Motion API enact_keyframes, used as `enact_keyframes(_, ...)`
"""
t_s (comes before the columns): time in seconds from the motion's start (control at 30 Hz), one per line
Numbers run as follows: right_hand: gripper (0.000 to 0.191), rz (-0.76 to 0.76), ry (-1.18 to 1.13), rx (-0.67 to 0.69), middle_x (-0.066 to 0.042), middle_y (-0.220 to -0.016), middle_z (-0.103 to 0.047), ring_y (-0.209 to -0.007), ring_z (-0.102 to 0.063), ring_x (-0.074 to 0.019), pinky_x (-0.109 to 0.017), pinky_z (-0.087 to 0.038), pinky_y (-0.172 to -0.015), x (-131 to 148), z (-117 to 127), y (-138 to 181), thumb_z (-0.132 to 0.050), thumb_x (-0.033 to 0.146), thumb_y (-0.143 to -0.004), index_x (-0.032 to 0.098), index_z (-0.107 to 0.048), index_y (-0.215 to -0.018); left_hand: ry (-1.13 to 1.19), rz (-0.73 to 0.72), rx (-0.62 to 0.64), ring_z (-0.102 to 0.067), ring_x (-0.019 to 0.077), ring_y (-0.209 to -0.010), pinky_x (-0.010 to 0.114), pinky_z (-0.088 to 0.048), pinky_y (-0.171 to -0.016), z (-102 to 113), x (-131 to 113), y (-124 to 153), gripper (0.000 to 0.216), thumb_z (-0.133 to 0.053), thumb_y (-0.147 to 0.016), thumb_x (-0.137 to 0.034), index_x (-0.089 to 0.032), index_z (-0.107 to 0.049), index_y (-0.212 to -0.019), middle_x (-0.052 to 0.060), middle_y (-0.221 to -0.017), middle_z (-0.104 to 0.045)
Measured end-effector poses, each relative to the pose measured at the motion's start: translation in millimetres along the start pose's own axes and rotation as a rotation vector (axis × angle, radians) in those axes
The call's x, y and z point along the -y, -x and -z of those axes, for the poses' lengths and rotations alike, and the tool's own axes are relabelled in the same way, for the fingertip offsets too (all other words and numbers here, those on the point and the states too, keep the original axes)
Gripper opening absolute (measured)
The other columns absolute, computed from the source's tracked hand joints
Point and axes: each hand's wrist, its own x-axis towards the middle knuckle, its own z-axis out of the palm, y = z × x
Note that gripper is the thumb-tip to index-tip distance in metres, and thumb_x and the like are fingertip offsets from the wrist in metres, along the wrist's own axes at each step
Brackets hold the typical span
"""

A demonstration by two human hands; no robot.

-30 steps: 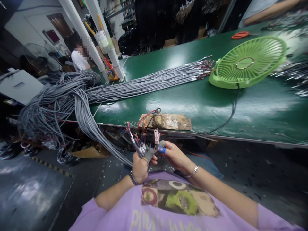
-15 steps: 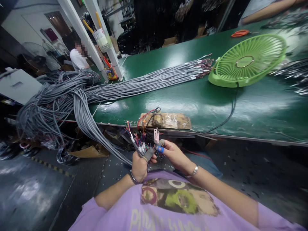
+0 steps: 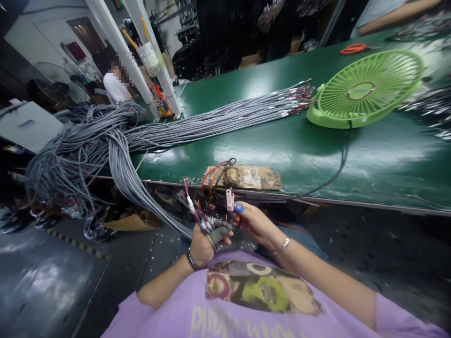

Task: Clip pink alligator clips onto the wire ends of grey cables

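My left hand (image 3: 202,246), with a grey cover on the thumb, is closed around a bundle of grey cables (image 3: 165,217). Their stripped ends fan out above the fist as thin coloured wires (image 3: 202,211) with white wrapping. Just right of them is my right hand (image 3: 255,224), blue tape around one fingertip. Its fingers are pinched together; anything between them is too small to make out. A pink clip-like piece (image 3: 230,200) stands right by those fingertips, at the bench edge. Whether the fingers touch it I cannot tell.
Across the green bench (image 3: 282,141) lies a long row of grey cables (image 3: 218,112), joined to a heap (image 3: 77,145) at the left. A wooden block (image 3: 253,177) with wires sits at the near edge. Right are a green fan (image 3: 366,89) and orange-handled scissors (image 3: 353,49).
My right hand has moved slightly up and right, away from the wire ends and closer to the pink piece. My left hand still grips the cables, which have tilted a little left.
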Motion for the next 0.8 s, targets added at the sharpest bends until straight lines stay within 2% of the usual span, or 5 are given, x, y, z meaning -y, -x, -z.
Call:
enact_keyframes(0.17, 0.043, -0.079, 0.02, 0.17, 0.0, -0.064, -0.057, -0.054, -0.047, -0.0105, -0.023, -0.038, -0.049, 18.2, -8.8, -1.7, -0.07, 0.06, -0.07, 0.019, -0.062, -0.078, 0.025, -0.075, -0.04, -0.057, 0.0126, -0.042, 0.025, -0.045, -0.043, -7.1, -5.8, -2.3, 0.038, -0.085, -0.052, -0.047, -0.014, -0.072, -0.067, 0.007, -0.06, -0.07)
enact_keyframes(0.37, 0.049, 0.274, 0.307, -0.075, 0.003, -0.053, -0.049, -0.051, -0.039, -0.0099, -0.025, -0.035, -0.051, 22.7, -20.0, -4.1, -0.068, 0.066, -0.068, 0.019, -0.056, -0.06, 0.026, -0.074, -0.067, -0.055, 0.0116, -0.041, 0.025, -0.046, -0.043, -15.7, -11.6, -10.3, 0.041, -0.086, -0.046, -0.048, -0.015, -0.071, -0.065, 0.005, -0.056, -0.069)
enact_keyframes(0.47, 0.054, 0.189, 0.177, 0.007, 0.001, -0.056, -0.053, -0.052, -0.044, -0.0114, -0.026, -0.039, -0.051, 18.9, -22.5, -10.0, -0.062, 0.072, -0.069, 0.019, -0.058, -0.062, 0.028, -0.073, -0.049, -0.057, 0.0129, -0.042, 0.026, -0.046, -0.043, -15.3, -10.7, -14.8, 0.04, -0.085, -0.046, -0.048, -0.015, -0.07, -0.064, 0.005, -0.056, -0.069)
enact_keyframes(0.6, 0.055, 0.106, 0.015, 0.135, -0.003, -0.065, -0.062, -0.056, -0.053, -0.0141, -0.028, -0.044, -0.052, 10.9, -22.3, -17.6, -0.059, 0.07, -0.074, 0.017, -0.067, -0.086, 0.03, -0.065, -0.027, -0.06, 0.0153, -0.046, 0.025, -0.045, -0.043, -13.1, -6.6, -18.5, 0.039, -0.085, -0.047, -0.047, -0.016, -0.07, -0.064, 0.005, -0.056, -0.068)
enact_keyframes(0.8, 0.055, 0.076, -0.054, 0.123, -0.004, -0.071, -0.065, -0.056, -0.055, -0.0148, -0.028, -0.045, -0.052, 4.1, -18.5, -21.7, -0.059, 0.068, -0.076, 0.016, -0.067, -0.093, 0.025, -0.059, -0.026, -0.056, 0.0124, -0.041, 0.025, -0.045, -0.042, -14.5, -4.4, -18.4, 0.041, -0.086, -0.046, -0.048, -0.014, -0.071, -0.063, 0.007, -0.058, -0.07)
